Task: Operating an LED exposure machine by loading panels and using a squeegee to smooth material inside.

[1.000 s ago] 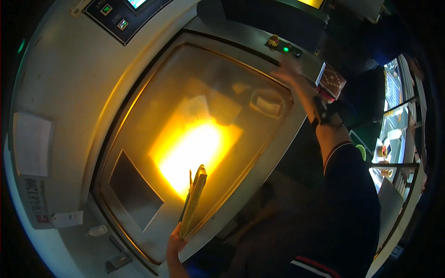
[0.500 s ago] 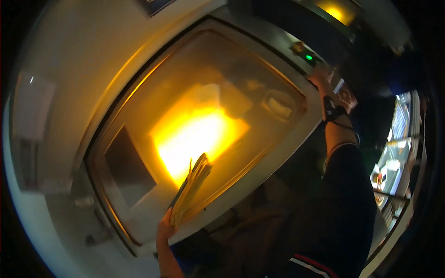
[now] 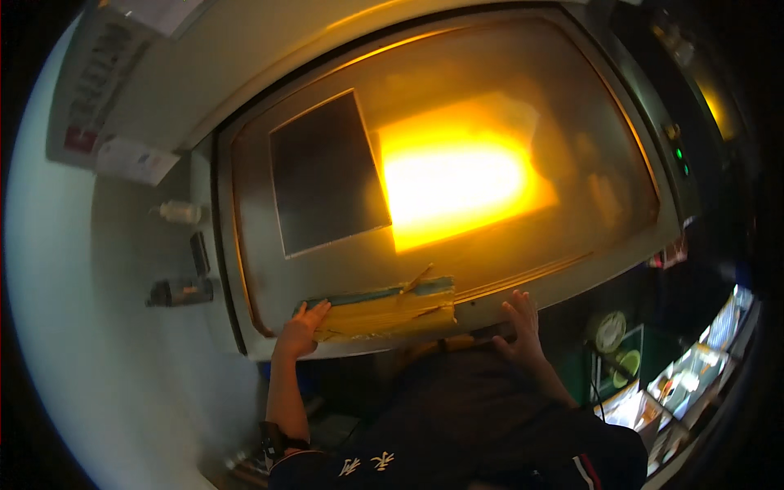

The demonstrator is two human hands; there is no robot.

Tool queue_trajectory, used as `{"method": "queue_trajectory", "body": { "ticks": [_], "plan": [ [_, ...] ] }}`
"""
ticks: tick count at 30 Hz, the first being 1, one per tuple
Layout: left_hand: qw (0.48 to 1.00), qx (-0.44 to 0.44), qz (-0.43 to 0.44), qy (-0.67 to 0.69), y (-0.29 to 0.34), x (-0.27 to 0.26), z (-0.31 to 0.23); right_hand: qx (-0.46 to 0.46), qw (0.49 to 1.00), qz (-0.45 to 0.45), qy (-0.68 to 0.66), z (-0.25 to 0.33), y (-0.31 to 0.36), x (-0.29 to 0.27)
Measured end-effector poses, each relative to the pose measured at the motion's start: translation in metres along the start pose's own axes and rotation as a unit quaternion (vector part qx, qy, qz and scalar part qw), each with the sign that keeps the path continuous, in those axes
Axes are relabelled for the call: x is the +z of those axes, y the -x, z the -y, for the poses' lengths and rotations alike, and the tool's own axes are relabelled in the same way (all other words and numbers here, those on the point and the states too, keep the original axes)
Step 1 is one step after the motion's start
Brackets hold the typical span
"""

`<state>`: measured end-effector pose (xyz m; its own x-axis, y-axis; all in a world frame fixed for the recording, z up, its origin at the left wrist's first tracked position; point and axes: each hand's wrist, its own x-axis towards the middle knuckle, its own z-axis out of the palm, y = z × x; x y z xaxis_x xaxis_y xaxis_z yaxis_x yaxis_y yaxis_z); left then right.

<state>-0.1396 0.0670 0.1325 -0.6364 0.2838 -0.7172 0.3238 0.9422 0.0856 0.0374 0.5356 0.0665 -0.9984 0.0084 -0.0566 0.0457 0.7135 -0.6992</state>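
Observation:
A long, flat yellow strip (image 3: 380, 317) with a blue-grey edge lies along the near rim of a large framed bed. Its surface looks wrinkled, and a thin stick-like piece juts up from it. My left hand (image 3: 299, 333) grips the strip's left end, fingers over the top. To the right of the strip, my right hand (image 3: 524, 327) is at the near rim with its fingers apart and nothing in them. Beyond the strip, a dark rectangular sheet (image 3: 327, 180) rests on the bed, beside a brightly glowing amber-white patch (image 3: 457, 184).
The bed's raised rim (image 3: 645, 180) runs around the surface. A dark housing with green lights (image 3: 681, 159) stands at the right. At the left are a dark cylindrical object (image 3: 180, 291) and a small pale bottle-like item (image 3: 180, 212). Round green items (image 3: 626, 367) sit lower right.
My view has turned. My right hand has come from the bed's right end, by the green light, to the near rim. The yellow strip, earlier angled over the bed, now lies along that rim.

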Motion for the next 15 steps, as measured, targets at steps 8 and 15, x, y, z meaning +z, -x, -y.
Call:
{"method": "queue_trajectory", "body": {
  "ticks": [8, 15],
  "plan": [
    [0.967, 0.072, -0.235, 0.068, -0.225, -0.166, 0.108, 0.097, 0.964, -0.246, -0.040, 0.067, -0.075, -0.057],
    [0.962, -0.012, -0.263, 0.066, -0.345, -0.253, 0.080, -0.308, 0.779, -0.463, 0.289, 0.237, -0.106, -0.274]
  ]
}}
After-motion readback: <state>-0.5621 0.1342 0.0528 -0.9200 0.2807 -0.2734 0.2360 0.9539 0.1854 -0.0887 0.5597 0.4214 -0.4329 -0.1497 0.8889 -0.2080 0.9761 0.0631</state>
